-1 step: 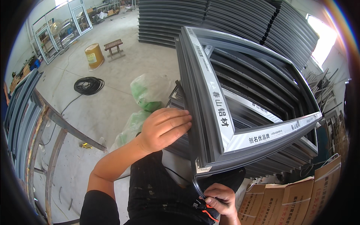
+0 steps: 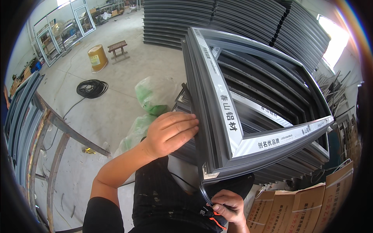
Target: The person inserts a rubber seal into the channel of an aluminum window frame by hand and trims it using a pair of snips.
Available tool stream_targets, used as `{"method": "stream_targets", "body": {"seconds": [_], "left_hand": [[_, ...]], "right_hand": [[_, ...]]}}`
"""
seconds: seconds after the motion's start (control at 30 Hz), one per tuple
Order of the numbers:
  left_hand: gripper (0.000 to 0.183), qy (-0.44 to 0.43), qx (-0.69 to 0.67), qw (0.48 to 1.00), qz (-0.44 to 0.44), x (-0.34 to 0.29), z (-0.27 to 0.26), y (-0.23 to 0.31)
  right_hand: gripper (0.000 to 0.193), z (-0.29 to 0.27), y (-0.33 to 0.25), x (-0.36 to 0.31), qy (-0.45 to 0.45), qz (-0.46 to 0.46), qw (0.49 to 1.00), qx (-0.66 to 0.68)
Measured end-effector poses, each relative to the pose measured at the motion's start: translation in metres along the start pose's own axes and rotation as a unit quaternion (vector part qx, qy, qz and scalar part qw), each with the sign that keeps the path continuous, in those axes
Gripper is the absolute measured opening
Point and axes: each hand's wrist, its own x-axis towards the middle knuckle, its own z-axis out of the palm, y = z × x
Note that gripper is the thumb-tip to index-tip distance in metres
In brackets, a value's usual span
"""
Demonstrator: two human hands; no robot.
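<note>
2 hands work a dark window frame [image 2: 217,116]: left hand [image 2: 171,132] pressed flat on its edge, right hand [image 2: 229,206] pinching a black rubber strip [image 2: 204,192].

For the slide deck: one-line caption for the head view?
Left hand braces a dark aluminium window frame while right hand grips a black-and-orange tool at its lower corner.
</note>
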Motion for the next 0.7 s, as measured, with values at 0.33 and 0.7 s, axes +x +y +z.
{"method": "stream_targets", "body": {"seconds": [0.33,0.7], "left_hand": [[0.021,0.014,-0.021,1.000,-0.002,-0.001,-0.004,0.023],[0.036,-0.003,-0.069,0.994,-0.080,-0.008,0.008,-0.005]], "right_hand": [[0.017,0.005,0.000,0.001,-0.007,0.027,1.000,0.000],[0.015,0.002,0.002,0.000,0.000,-0.006,1.000,-0.017]]}}
